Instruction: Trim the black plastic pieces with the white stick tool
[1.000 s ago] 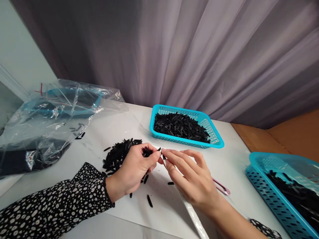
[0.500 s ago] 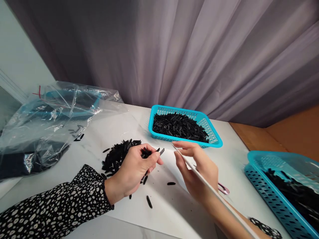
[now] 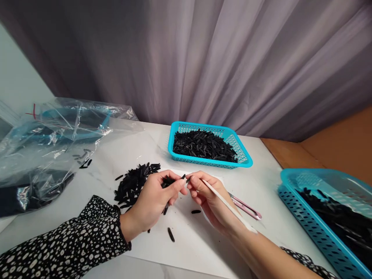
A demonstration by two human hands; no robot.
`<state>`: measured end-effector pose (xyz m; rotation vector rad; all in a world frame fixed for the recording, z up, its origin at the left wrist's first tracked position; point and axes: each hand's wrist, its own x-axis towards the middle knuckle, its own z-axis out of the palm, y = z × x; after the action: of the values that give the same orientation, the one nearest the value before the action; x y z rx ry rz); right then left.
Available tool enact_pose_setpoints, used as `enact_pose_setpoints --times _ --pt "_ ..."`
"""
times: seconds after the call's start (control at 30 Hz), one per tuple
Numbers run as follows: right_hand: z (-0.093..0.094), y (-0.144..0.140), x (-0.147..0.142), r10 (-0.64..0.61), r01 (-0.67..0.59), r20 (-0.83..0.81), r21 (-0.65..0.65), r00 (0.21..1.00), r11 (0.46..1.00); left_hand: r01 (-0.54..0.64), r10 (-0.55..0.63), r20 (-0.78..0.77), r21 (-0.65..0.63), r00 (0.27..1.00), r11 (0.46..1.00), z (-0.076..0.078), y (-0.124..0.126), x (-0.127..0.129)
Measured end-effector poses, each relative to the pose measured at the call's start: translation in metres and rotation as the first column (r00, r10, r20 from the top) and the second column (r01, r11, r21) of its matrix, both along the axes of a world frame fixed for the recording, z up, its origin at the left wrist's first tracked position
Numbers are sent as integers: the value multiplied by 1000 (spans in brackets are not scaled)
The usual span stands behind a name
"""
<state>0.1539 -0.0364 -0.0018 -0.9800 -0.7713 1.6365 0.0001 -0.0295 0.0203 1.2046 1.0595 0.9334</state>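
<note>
My left hand (image 3: 155, 199) pinches a small black piece (image 3: 183, 176) between thumb and fingers, with a few more black pieces tucked in the palm. My right hand (image 3: 210, 197) holds a thin white stick (image 3: 229, 207) like a pen, its tip touching the end of that black piece. Both hands meet over a white sheet (image 3: 197, 240) on the table. A loose pile of black pieces (image 3: 133, 184) lies just left of my left hand. Two stray pieces (image 3: 171, 234) lie on the sheet below my hands.
A turquoise basket (image 3: 207, 162) full of black pieces stands behind my hands. Another turquoise basket (image 3: 316, 228) sits at the right edge. Pink clippers (image 3: 247, 207) lie right of my right hand. Clear plastic bags (image 3: 52, 143) cover the table's left side. A grey curtain hangs behind.
My right hand pulled away with the white stick half a second ago, then came back so the stick's tip meets the piece in my left hand. The view shifted slightly right.
</note>
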Motion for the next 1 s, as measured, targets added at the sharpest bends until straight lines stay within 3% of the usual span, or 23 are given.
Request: enact_pose_setpoints --times 0.47,0.87,1.0 --pt "-6 10 7 20 -13 -140 50 990 999 18 0 150 -121 989 993 1 3 3" --pt "-4 8 7 89 -79 -176 65 980 995 35 -22 108 -118 994 992 1 3 0" --pt "-3 4 4 87 -83 -79 50 993 995 61 -53 61 -129 997 990 0 2 1"
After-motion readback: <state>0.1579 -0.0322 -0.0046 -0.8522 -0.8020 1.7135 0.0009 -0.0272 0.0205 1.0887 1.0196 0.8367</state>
